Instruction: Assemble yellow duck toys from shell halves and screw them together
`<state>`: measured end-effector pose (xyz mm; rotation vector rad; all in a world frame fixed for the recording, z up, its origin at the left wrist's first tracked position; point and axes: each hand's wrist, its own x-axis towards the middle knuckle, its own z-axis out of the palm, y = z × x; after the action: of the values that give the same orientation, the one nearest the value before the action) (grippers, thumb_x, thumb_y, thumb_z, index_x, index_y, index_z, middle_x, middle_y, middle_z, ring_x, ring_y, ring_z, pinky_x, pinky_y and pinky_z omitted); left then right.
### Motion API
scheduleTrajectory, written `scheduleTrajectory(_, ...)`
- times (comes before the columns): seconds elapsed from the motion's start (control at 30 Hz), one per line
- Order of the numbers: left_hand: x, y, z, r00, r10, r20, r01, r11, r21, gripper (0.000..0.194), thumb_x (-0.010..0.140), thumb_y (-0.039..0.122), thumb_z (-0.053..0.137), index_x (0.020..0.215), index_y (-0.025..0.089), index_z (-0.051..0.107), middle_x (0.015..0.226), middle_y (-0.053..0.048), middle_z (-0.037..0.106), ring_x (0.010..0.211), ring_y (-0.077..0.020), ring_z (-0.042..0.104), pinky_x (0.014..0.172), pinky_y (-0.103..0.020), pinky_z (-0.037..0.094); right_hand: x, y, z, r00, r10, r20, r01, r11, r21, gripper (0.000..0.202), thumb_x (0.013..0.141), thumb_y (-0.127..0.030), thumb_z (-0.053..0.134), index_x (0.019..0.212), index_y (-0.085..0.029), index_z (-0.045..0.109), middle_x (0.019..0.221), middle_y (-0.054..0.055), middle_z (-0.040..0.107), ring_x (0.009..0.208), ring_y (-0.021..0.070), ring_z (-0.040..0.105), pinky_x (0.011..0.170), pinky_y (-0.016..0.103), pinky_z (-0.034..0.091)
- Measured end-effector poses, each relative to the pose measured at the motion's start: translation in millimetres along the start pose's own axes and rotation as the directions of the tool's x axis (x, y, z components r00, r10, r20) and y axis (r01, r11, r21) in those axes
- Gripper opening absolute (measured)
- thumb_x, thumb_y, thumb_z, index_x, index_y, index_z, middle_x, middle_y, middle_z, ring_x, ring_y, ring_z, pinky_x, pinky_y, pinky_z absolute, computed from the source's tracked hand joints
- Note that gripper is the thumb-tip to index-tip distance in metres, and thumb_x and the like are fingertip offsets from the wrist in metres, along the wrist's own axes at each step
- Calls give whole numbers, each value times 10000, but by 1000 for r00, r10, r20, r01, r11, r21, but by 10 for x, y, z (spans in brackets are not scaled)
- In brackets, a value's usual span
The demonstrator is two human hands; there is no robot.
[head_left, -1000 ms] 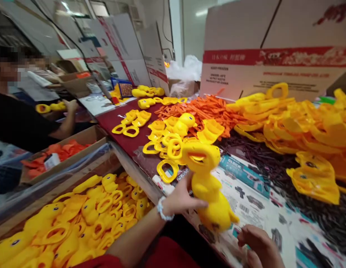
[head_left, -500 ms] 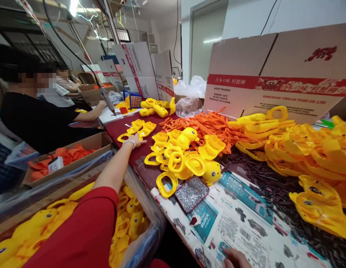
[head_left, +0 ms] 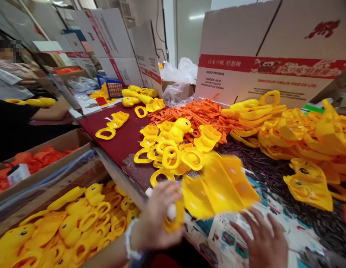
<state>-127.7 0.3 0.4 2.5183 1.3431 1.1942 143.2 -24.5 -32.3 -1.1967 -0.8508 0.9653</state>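
Observation:
My left hand [head_left: 157, 217], wearing a pale bracelet, is closed around the ring handle of a yellow plastic duck shell half [head_left: 217, 188]. The shell's hollow side faces me, and it is slightly blurred as it hangs over the printed cardboard sheet [head_left: 217, 232]. Just below its right edge is my right hand [head_left: 263, 238], fingers spread and holding nothing; whether a fingertip touches the shell I cannot tell. Behind the shell lies a heap of yellow duck pieces [head_left: 170, 154] with ring handles.
Orange plastic strips [head_left: 189, 111] and dark small sticks [head_left: 262, 175] lie in piles. Yellow shells [head_left: 309, 130] are stacked at right, before a tall carton [head_left: 245, 74]. A bin of duck pieces [head_left: 86, 219] stands at lower left. A co-worker's arm [head_left: 52, 111] is at far left.
My left hand has come back from the table's far left with a shell half in its grasp. My right hand has risen into view, fingers spread. The view has shifted.

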Motion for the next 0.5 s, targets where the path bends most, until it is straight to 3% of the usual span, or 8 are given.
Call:
scheduleTrajectory(0.07, -192, 349, 282, 982, 123, 144, -114, 991, -67, 649, 704, 393, 655, 1272, 191, 414, 1361, -177, 462, 1273, -298, 441, 1030, -441, 387, 147, -92, -65, 992, -62, -114, 58, 998, -34, 607, 846, -491, 656, 1335, -236, 403, 1250, 86, 466, 1027, 192, 564, 743, 218, 536)
scheduleTrajectory(0.13, -311, 553, 498, 960, 213, 182, -191, 973, -131, 669, 711, 525, 664, 1251, 192, 450, 1400, -207, 421, 1277, -297, 443, 1022, -440, 389, 259, -144, -192, 993, -119, -2, 117, 974, -194, 602, 819, -474, 675, 1287, -180, 437, 1205, 107, 494, 993, 190, 575, 720, 184, 516)
scheduleTrajectory(0.2, -327, 662, 640, 936, 270, 227, -224, 952, -206, 646, 737, 578, 638, 1244, 213, 473, 1420, -184, 425, 1299, -302, 426, 1065, -484, 341, 315, -148, -301, 989, -58, 139, 106, 924, -366, 468, 866, -508, 589, 1132, -131, 515, 1099, 113, 549, 936, 187, 589, 685, 186, 506)
scheduleTrajectory(0.27, -240, 748, 737, 884, 322, 337, -228, 929, -290, 586, 796, 569, 583, 1264, 235, 472, 1439, -135, 432, 1338, -297, 391, 1103, -508, 301, 345, -134, -330, 985, -14, 172, 92, 885, -456, 460, 869, -545, 534, 1027, -113, 550, 1025, 108, 574, 899, 188, 592, 698, 209, 512)
scheduleTrajectory(0.37, -34, 913, 864, 806, 321, 497, -178, 932, -315, 644, 811, 616, 539, 1310, 220, 448, 1442, -132, 435, 1341, -312, 394, 1082, -507, 358, 473, -176, -253, 977, -4, 213, 127, 814, -567, 481, 897, -568, 457, 999, -116, 584, 993, 88, 577, 907, 178, 578, 744, 230, 514)
scheduleTrajectory(0.5, 125, 1056, 991, 812, 224, 539, -120, 968, -222, 722, 653, 645, 699, 1162, 154, 553, 1322, -159, 538, 1219, -337, 511, 1050, -512, 406, 1033, -383, -140, 969, -13, 246, 197, 639, -744, 360, 978, -435, 507, 941, -88, 596, 940, 65, 558, 892, 145, 551, 843, 283, 493)
